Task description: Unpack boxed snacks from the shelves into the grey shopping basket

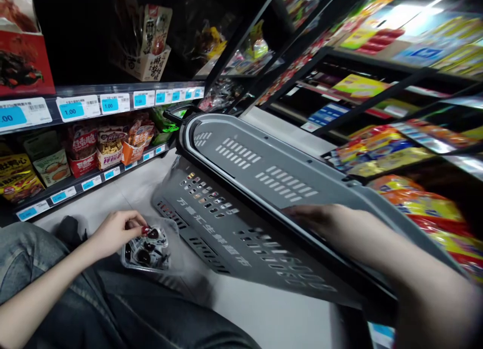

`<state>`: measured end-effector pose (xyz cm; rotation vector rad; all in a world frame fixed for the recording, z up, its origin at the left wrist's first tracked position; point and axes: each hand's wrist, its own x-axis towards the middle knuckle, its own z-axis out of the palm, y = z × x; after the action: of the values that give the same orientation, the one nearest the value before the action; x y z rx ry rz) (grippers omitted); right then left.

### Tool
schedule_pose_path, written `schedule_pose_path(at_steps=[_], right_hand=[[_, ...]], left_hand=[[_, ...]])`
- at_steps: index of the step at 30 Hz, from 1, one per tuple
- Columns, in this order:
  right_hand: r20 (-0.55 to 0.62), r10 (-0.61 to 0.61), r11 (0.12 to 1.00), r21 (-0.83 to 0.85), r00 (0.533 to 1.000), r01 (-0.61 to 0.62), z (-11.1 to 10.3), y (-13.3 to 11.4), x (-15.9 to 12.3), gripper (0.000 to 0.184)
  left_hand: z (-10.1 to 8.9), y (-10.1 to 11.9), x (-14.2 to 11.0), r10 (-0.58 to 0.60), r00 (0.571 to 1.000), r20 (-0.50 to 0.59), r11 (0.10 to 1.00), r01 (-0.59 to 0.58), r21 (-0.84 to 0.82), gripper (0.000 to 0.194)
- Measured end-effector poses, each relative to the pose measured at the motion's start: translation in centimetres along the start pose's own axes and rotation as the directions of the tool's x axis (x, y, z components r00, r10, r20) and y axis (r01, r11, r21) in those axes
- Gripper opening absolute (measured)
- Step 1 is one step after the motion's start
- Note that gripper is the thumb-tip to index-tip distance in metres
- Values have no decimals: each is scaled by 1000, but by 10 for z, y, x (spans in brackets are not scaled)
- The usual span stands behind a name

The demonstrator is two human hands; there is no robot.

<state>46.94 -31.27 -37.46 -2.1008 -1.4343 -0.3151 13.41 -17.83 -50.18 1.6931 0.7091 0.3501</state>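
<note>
My left hand (pixel 115 232) is closed in a pinch on a clear plastic packet of dark snacks (pixel 147 249), held low over my jeans-clad knee. My right hand (pixel 324 221) reaches into a grey plastic shopping basket (pixel 234 233) that is tilted on its side; the hand is blurred by motion and its fingers lie against the basket's inner wall. The basket has rows of slots and pale lettering on its side. Nothing can be made out in the right hand.
Shop shelves with snack packets stand to the left (pixel 109 143) and right (pixel 392 153), with blue price tags (pixel 71 109) along the edges. A pale tiled floor (pixel 136 188) runs between them. My knees in jeans (pixel 113 309) fill the lower left.
</note>
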Motion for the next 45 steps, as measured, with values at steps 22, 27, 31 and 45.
schedule_pose_path(at_steps=[22, 27, 31, 45], right_hand=[[777, -150, 987, 79, 612, 141, 245, -75, -113, 22], [756, -212, 941, 329, 620, -80, 204, -90, -96, 12], [733, -237, 751, 555, 638, -359, 164, -107, -97, 18], [766, -69, 81, 642, 639, -762, 143, -115, -90, 30]], left_hand=[[-4, -7, 2, 28, 999, -17, 996, -26, 88, 19], [-5, -18, -1, 10, 995, 96, 940, -42, 338, 48], [4, -15, -5, -58, 968, 243, 961, -12, 275, 32], [12, -5, -4, -173, 917, 361, 927, 275, -256, 26]])
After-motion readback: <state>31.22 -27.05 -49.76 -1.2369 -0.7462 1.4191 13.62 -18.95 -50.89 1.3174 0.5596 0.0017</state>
